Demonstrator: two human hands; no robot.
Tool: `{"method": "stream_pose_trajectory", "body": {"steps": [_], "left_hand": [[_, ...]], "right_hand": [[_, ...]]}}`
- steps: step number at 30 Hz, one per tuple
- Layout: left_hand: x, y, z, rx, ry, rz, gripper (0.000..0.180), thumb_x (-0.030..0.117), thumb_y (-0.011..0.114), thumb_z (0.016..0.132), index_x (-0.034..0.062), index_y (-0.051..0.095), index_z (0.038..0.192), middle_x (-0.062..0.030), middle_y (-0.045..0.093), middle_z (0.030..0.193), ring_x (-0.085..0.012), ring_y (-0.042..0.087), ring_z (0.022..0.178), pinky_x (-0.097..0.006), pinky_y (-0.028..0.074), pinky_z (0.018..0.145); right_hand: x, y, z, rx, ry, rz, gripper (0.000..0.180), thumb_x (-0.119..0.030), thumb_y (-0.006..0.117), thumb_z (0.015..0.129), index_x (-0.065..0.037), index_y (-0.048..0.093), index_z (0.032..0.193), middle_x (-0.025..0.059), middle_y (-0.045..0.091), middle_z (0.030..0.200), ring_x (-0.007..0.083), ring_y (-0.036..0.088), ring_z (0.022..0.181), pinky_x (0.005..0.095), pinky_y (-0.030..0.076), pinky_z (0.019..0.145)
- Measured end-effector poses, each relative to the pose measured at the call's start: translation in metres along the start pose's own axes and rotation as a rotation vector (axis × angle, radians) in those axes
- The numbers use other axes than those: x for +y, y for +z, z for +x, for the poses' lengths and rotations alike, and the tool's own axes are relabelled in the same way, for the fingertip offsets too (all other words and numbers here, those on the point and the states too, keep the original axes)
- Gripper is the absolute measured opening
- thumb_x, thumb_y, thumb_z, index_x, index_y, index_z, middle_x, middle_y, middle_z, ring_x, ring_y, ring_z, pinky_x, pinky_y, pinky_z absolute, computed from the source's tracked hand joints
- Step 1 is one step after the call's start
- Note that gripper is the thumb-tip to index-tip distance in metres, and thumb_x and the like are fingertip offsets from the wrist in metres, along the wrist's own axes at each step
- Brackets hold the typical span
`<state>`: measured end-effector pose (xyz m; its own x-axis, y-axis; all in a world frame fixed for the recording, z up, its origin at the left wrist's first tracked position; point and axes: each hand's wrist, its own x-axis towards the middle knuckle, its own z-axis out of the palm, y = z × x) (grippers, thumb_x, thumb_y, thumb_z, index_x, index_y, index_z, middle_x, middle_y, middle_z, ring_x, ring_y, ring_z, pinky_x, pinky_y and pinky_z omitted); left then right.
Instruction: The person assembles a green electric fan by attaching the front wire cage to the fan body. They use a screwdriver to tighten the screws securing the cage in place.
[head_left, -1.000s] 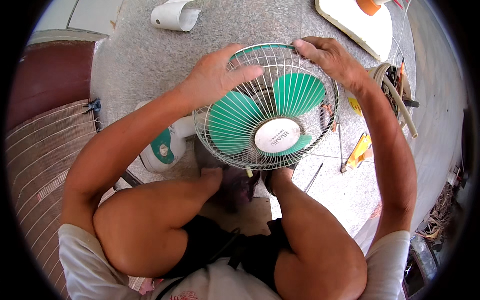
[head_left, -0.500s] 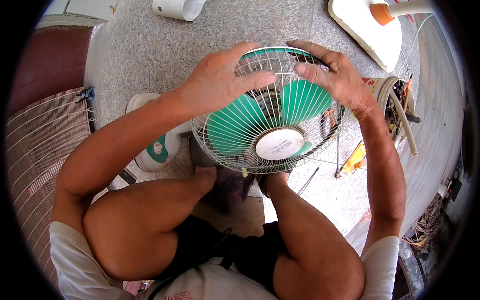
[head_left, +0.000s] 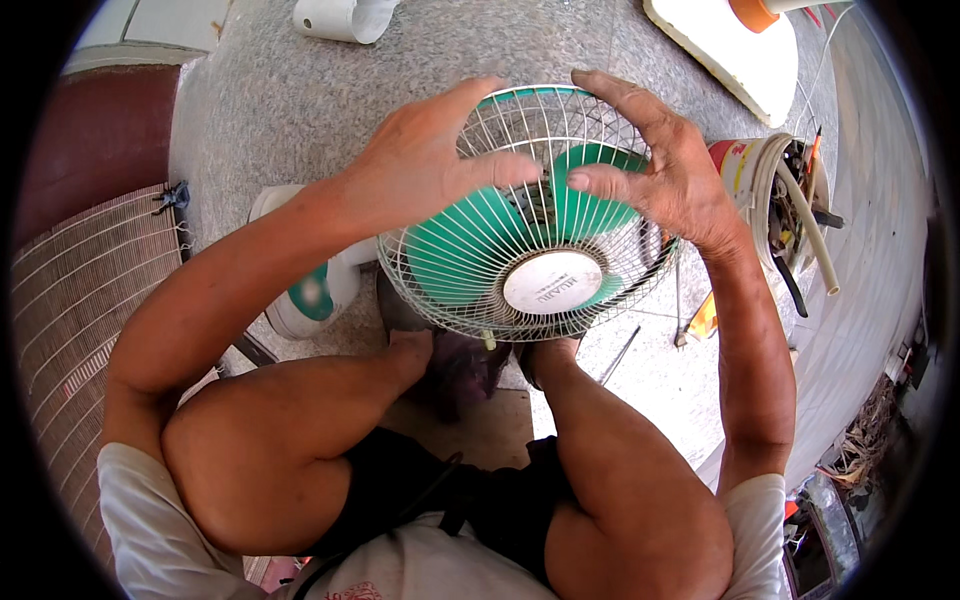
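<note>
Fan head (head_left: 530,225) right between the fingers of both hands, tilted, with the green blades (head_left: 462,248) behind the white wire cage (head_left: 430,312) and the pale hub cap (head_left: 552,282) just nearer the body than both thumbs. Left hand (head_left: 420,165) at the upper left rim, left thumb (head_left: 505,168) across the front wires, index finger up along the rim. Right hand (head_left: 685,185) at the upper right rim, right thumb (head_left: 605,182) pointing inward, near the other thumb's tip but apart from it. On both hands, thumb and index finger spread wide apart around the rim; remaining fingers partly hidden, so cannot tell how firmly pressed or whether clamped.

Below the left fingers, under the wrist, a white stand part with a green panel (head_left: 312,295). To the right of the right fingers, a bucket (head_left: 742,165) with a pale hose (head_left: 812,235) sticking out. Beyond the left fingertips, a curved white piece (head_left: 340,22); beyond the right ones, a white slab (head_left: 740,60) with an orange collar (head_left: 753,14). Nearer the body than the right fingers, a thin dark rod (head_left: 621,354) on the floor (head_left: 660,400).
</note>
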<state>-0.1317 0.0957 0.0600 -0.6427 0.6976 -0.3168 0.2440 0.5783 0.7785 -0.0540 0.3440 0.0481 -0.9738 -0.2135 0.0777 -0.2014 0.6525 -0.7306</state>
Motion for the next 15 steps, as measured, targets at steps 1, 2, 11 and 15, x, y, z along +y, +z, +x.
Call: {"method": "stream_pose_trajectory", "body": {"steps": [1, 2, 11, 15], "left_hand": [[-0.001, 0.002, -0.001, 0.021, 0.019, -0.01, 0.082, 0.048, 0.072, 0.08, 0.0001, 0.043, 0.139, -0.0209, 0.061, 0.119, -0.0288, 0.06, 0.111, -0.038, 0.046, 0.096], [-0.004, 0.004, -0.001, 0.041, 0.037, -0.021, 0.084, 0.049, 0.074, 0.078, -0.0017, 0.043, 0.138, -0.0229, 0.061, 0.118, -0.0312, 0.061, 0.109, -0.039, 0.047, 0.094], [0.0, 0.01, -0.006, 0.134, 0.153, 0.138, 0.084, 0.047, 0.074, 0.078, -0.004, 0.043, 0.137, -0.029, 0.051, 0.132, -0.0394, 0.052, 0.122, -0.044, 0.042, 0.102], [-0.001, 0.012, -0.009, 0.149, 0.117, 0.184, 0.081, 0.04, 0.075, 0.078, 0.0051, 0.041, 0.142, -0.0233, 0.052, 0.134, -0.0344, 0.052, 0.124, -0.041, 0.04, 0.104]], "right_hand": [[-0.002, 0.0, -0.001, 0.01, -0.003, -0.019, 0.075, -0.048, 0.078, 0.073, -0.004, 0.057, 0.13, 0.0212, 0.058, 0.129, 0.0338, 0.054, 0.123, 0.0408, 0.042, 0.104], [-0.003, 0.001, -0.002, 0.019, -0.006, -0.038, 0.075, -0.048, 0.079, 0.072, -0.004, 0.057, 0.13, 0.0207, 0.058, 0.129, 0.0337, 0.053, 0.124, 0.0411, 0.042, 0.104], [-0.005, 0.001, -0.01, 0.075, -0.053, -0.064, 0.075, -0.048, 0.078, 0.071, -0.004, 0.058, 0.128, 0.019, 0.058, 0.129, 0.0343, 0.052, 0.124, 0.0417, 0.043, 0.104], [-0.012, 0.002, -0.009, 0.091, -0.045, -0.111, 0.074, -0.047, 0.079, 0.071, -0.004, 0.058, 0.128, 0.0178, 0.058, 0.129, 0.0332, 0.052, 0.125, 0.042, 0.043, 0.105]]}}
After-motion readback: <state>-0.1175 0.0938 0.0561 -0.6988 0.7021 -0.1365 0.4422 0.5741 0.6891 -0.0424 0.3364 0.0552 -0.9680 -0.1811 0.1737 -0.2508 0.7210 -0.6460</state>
